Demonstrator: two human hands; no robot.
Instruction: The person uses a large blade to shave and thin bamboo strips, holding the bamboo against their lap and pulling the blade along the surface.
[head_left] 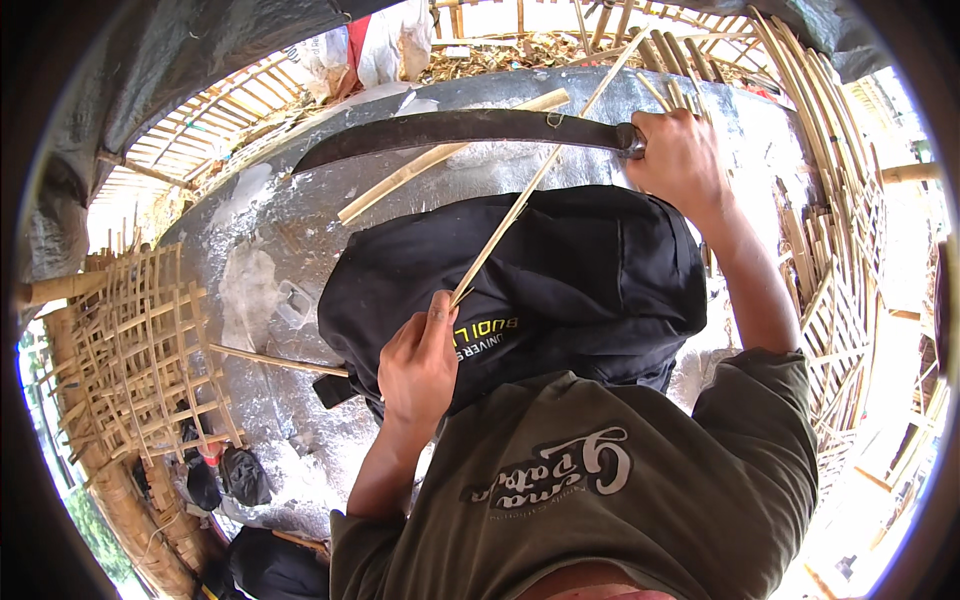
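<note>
Strip (502, 228) slants over the black bag (590, 250), lower end pinched in left hand (416, 368). It crosses the machete (430, 129) near the handle (can't tell if they touch). Right hand (682, 160) clenched round that handle. Split bamboo (400, 184) beyond bag, partly behind blade. Lattice (135, 350) far left.

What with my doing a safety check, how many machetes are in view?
1: the machete is in the right grip, its blade pointing left, beyond the far side of the black bag. Others may be hidden from this view.
</note>
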